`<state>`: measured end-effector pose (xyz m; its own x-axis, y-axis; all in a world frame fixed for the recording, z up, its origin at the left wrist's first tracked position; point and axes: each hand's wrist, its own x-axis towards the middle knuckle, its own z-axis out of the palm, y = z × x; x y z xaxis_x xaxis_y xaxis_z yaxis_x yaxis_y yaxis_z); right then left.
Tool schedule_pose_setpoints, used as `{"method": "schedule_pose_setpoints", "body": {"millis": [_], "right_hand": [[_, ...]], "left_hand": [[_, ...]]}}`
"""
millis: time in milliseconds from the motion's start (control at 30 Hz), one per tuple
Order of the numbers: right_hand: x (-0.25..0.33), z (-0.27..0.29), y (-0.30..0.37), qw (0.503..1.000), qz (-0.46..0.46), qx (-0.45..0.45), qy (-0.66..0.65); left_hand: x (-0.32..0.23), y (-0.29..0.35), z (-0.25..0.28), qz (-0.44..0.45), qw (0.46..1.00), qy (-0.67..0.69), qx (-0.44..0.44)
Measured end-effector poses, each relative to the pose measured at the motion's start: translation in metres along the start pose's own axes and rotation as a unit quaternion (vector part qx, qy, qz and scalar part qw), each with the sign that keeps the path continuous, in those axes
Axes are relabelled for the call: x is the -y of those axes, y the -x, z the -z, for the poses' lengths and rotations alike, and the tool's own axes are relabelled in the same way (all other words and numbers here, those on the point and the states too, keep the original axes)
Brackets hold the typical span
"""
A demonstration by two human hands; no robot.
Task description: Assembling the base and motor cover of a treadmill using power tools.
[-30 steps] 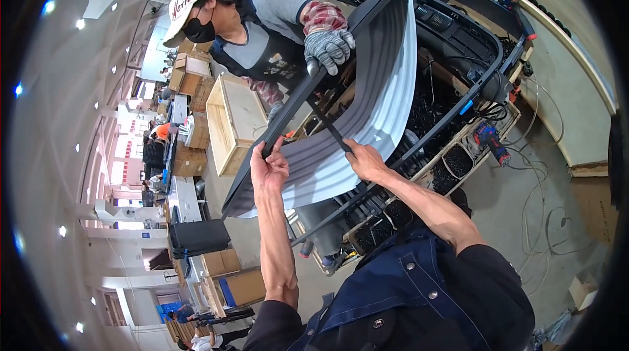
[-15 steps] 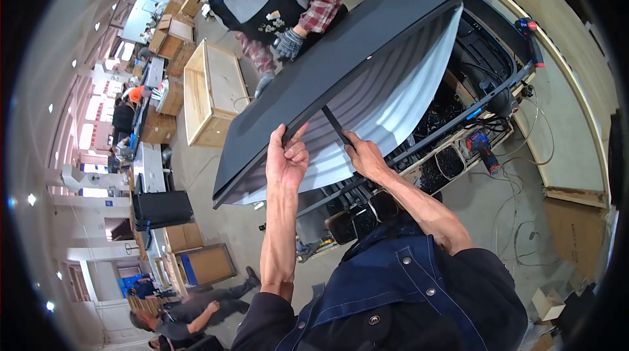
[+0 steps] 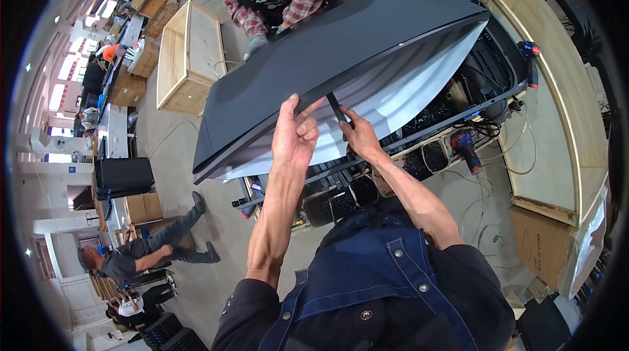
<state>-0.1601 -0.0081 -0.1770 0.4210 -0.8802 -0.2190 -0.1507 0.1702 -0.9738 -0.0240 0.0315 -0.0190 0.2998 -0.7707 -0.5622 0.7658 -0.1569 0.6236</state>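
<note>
my left hand [image 3: 296, 129] pinches the matte black panel [image 3: 308, 49], ripple-lined beneath, long axis running near-left to far-right; my right hand [image 3: 362, 135] grasps a slim bar [image 3: 334, 106].

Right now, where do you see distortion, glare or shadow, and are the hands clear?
In the head view, the wooden crate at right bows with lens distortion; the windows at left are washed out; the pale ribbed sheet darkens beneath the black panel; the left hand and right hand look fairly sharp.

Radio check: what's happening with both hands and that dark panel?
Left hand holds dark panel by near edge. Right hand grips black bar beneath. Pale wavy sheet below; co-worker's gloved hand near far edge.
</note>
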Motion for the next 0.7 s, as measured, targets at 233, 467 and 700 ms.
{"method": "schedule_pose_setpoints", "body": {"millis": [233,467,700], "right_hand": [[-0.011,-0.006,-0.015,0.992,-0.007,0.019,-0.121],[-0.015,-0.016,-0.013,0.992,-0.002,0.043,-0.116],[-0.014,-0.018,-0.02,0.995,-0.011,0.026,-0.095]], "left_hand": [[0.006,-0.003,0.009,0.026,0.999,0.022,0.025],[0.015,0.001,0.018,0.016,0.999,0.045,0.02],[0.024,-0.002,0.024,-0.001,0.999,0.036,0.028]]}}
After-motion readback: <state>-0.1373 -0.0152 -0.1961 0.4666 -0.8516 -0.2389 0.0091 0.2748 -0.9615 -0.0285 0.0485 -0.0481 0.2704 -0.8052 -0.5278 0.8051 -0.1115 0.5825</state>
